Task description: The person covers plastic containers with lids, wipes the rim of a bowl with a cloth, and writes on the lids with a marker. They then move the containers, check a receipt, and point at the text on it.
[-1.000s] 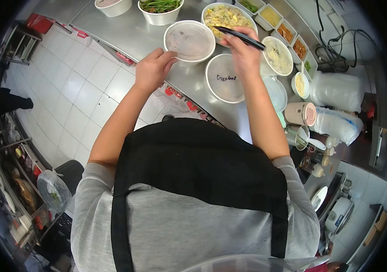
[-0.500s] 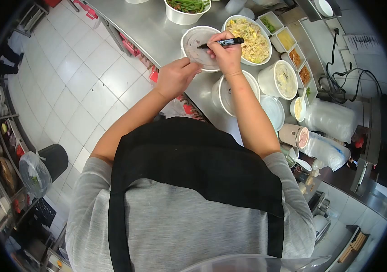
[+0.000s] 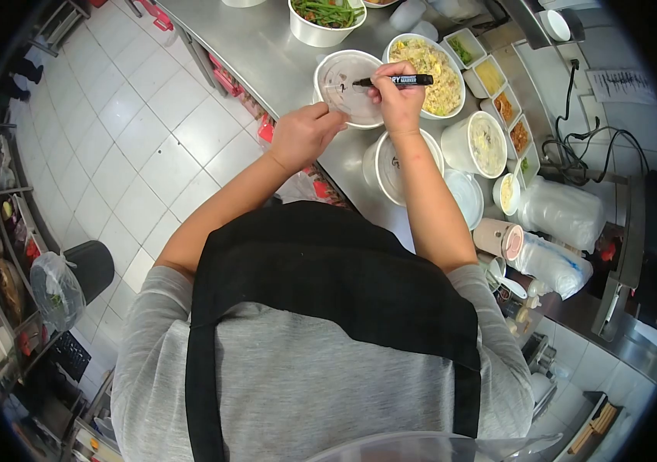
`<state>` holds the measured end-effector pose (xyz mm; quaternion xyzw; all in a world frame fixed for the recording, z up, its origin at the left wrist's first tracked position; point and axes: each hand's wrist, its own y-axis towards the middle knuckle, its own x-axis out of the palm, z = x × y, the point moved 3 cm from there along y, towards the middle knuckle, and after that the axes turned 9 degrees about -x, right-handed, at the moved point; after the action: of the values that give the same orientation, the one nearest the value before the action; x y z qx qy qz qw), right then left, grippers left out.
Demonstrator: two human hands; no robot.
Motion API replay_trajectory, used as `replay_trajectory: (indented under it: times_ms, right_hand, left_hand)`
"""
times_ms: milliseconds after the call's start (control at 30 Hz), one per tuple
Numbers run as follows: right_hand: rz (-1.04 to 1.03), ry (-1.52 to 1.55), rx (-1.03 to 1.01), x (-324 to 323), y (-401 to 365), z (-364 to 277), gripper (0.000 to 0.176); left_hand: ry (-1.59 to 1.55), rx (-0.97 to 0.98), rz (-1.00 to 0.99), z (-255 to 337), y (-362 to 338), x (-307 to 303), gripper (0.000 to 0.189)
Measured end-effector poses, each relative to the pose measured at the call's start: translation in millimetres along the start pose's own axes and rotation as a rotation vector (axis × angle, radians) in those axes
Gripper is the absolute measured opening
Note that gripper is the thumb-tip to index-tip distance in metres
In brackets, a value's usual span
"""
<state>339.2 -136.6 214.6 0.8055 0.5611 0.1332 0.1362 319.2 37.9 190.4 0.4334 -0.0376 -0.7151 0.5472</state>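
My right hand (image 3: 400, 96) grips a black marker (image 3: 413, 80), its tip pointing left over the clear lid (image 3: 353, 69) of a white takeaway bowl (image 3: 320, 65). A short dark stroke shows on that lid. My left hand (image 3: 309, 135) is closed at the near left edge of the same bowl, thumb and fingers on the rim. Just below stands a second lidded bowl (image 3: 375, 171) with dark writing on top, partly behind my right forearm. An uncovered bowl of fried rice (image 3: 428, 77) is right beside my right hand.
A bowl of green vegetables (image 3: 324, 35) stands farther back on the steel counter (image 3: 267, 58). To the right are a bowl with pale contents (image 3: 473, 145), small trays of toppings (image 3: 490, 75), stacked lids (image 3: 463, 199) and wrapped plastic stacks (image 3: 563, 212). A bin (image 3: 90, 271) stands on the left.
The marker tip has shifted slightly on the lid, and a dark stroke now shows beside it. My left hand stays at the rim. The whole view has shifted a little.
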Motion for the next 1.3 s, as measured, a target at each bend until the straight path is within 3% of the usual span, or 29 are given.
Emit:
replay_trajectory:
  times_ms: [433, 833, 1033, 1067, 1167, 1267, 1300]
  right_hand:
    - [0.062, -0.046, 0.040, -7.3, 3.0, 0.3, 0.013]
    - [0.157, -0.020, -0.051, -9.0, 4.0, 3.2, 0.014]
    - [0.191, -0.267, -0.195, -19.9, 5.9, 14.9, 0.014]
    - [0.175, -0.201, -0.127, -20.5, 7.8, 17.8, 0.014]
    - [0.153, 0.021, 0.091, -13.0, 5.4, 1.4, 0.013]
    - [0.186, 0.320, 0.150, -4.8, -0.3, -18.5, 0.011]
    - [0.151, 0.377, 0.156, 2.1, -5.1, -30.6, 0.011]
  left_hand:
    - [0.019, 0.001, -0.004, 1.4, -0.4, -0.7, 0.013]
    - [0.005, -0.006, -0.005, 3.3, 0.6, -2.1, 0.011]
    - [0.024, -0.031, -0.016, 3.1, 0.9, 0.5, 0.011]
    - [0.028, -0.038, -0.019, 1.3, 1.8, 0.7, 0.010]
    - [-0.072, 0.045, -0.006, -1.7, 3.8, -1.3, 0.024]
    - [-0.529, -0.317, -0.133, 4.5, 9.9, -16.3, 0.041]
    - [-0.678, -0.348, -0.182, 6.5, 12.8, -18.1, 0.048]
